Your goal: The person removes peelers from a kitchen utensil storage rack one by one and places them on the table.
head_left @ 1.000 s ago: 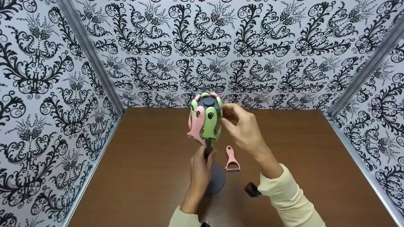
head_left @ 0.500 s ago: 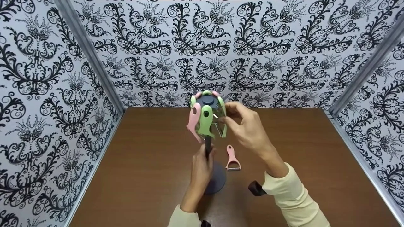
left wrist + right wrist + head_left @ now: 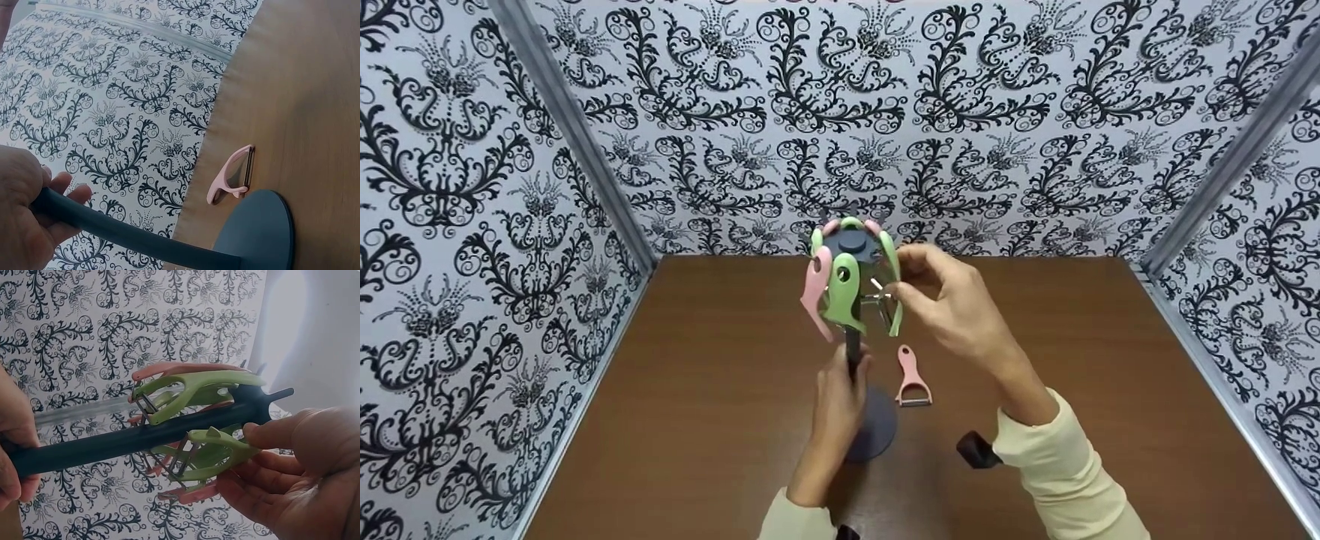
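Observation:
A dark grey stand [image 3: 853, 241] carries several pink and green peelers hung around its top. My left hand [image 3: 840, 397] grips its pole [image 3: 129, 232] below them. My right hand [image 3: 960, 311] is at the right side of the rack. In the right wrist view its thumb and fingers pinch a green peeler [image 3: 222, 461] near the handle's top, beside the grey hub. Another green peeler [image 3: 844, 289] and a pink peeler [image 3: 814, 283] hang at the front, with a gap to their right. A loose pink peeler [image 3: 909, 366] lies on the table.
The stand's round base [image 3: 877, 431] is over the brown wooden table [image 3: 697, 390], left of the loose peeler. Patterned black-and-white walls [image 3: 840, 112] enclose the table at the back and sides, with grey metal strips at the corners.
The rack has turned, so the front pink and green peelers have shifted left and a gap has opened at the front right. My right hand has moved slightly right; my left hand stays on the pole.

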A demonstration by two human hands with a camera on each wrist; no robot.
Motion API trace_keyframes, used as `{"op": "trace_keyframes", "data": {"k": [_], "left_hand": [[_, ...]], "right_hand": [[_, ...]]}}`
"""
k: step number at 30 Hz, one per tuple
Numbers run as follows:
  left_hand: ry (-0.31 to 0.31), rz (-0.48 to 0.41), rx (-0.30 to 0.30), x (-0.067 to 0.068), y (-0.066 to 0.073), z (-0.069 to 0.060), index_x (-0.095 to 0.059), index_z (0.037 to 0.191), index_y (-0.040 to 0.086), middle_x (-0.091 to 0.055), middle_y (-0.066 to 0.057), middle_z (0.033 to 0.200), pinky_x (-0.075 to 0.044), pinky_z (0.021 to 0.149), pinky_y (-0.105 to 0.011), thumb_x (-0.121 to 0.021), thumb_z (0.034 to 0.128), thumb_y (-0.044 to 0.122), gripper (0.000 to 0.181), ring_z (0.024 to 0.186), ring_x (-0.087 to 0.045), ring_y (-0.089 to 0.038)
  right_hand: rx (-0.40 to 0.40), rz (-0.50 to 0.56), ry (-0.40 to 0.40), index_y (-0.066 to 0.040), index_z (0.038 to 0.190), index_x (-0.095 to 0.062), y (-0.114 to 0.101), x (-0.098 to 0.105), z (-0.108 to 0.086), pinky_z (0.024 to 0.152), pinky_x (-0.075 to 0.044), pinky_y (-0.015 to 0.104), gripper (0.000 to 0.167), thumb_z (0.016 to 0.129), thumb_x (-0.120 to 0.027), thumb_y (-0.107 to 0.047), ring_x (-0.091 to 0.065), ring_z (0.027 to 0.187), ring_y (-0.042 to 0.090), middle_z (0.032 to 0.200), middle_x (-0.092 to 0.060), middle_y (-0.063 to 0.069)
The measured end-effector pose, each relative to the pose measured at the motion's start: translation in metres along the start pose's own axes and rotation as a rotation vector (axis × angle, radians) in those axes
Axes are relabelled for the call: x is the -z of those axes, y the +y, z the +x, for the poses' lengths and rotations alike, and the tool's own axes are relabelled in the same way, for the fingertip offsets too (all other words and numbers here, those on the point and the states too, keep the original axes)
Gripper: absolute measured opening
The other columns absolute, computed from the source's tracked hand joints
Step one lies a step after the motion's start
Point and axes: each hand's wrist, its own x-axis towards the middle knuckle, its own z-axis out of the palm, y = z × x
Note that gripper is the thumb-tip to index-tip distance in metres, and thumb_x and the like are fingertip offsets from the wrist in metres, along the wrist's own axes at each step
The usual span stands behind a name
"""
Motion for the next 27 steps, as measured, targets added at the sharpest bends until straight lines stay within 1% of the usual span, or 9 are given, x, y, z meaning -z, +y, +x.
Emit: {"op": "trace_keyframes", "data": {"k": [7, 13, 20, 23, 27], "left_hand": [[-0.013, 0.025, 0.001, 0.0009, 0.0001, 0.0004, -0.064, 0.107, 0.004, -0.072, -0.007, 0.087, -0.056, 0.064, -0.035, -0.065, 0.1025, 0.011, 0.008, 0.079, -0.072, -0.018], [-0.019, 0.003, 0.013, 0.0016, 0.0017, 0.0005, -0.064, 0.106, 0.004, -0.07, -0.005, 0.085, -0.055, 0.063, -0.033, -0.065, 0.1019, 0.008, 0.006, 0.076, -0.068, -0.016], [-0.022, 0.007, 0.024, 0.0019, 0.0013, 0.0009, -0.065, 0.106, 0.004, -0.068, -0.003, 0.083, -0.053, 0.061, -0.032, -0.066, 0.1019, 0.012, 0.009, 0.071, -0.064, -0.014], [-0.025, 0.011, 0.026, 0.0019, 0.001, 0.0011, -0.065, 0.106, 0.005, -0.069, -0.003, 0.083, -0.053, 0.06, -0.032, -0.067, 0.1015, 0.011, 0.009, 0.07, -0.065, -0.014], [-0.024, 0.007, 0.034, 0.0018, 0.0003, 0.0011, -0.064, 0.106, 0.005, -0.071, -0.004, 0.085, -0.054, 0.061, -0.032, -0.068, 0.1005, 0.008, 0.007, 0.073, -0.067, -0.015]], "right_hand": [[0.031, 0.036, 0.016, 0.005, 0.121, -0.066, 0.0022, -0.0022, 0.0003, 0.085, -0.057, 0.032, 0.029, 0.092, -0.074, 0.002, -0.068, 0.097, 0.023, 0.106, -0.071, 0.012], [0.019, 0.076, 0.05, 0.005, 0.117, -0.068, 0.0041, -0.0056, 0.003, 0.086, -0.057, 0.031, 0.029, 0.089, -0.077, 0.004, -0.07, 0.098, 0.025, 0.106, -0.072, 0.017], [0.031, 0.132, 0.074, 0.004, 0.116, -0.069, 0.0023, -0.0069, 0.0046, 0.088, -0.056, 0.034, 0.031, 0.087, -0.079, 0.006, -0.07, 0.098, 0.025, 0.106, -0.073, 0.012], [0.028, 0.138, 0.073, 0.004, 0.116, -0.069, 0.0019, -0.0073, 0.0045, 0.088, -0.056, 0.033, 0.031, 0.086, -0.079, 0.007, -0.07, 0.096, 0.025, 0.105, -0.073, 0.011], [0.028, 0.14, 0.069, 0.004, 0.117, -0.069, -0.0001, -0.0078, 0.0043, 0.086, -0.057, 0.034, 0.032, 0.087, -0.079, 0.006, -0.069, 0.095, 0.025, 0.103, -0.072, 0.012]]}}
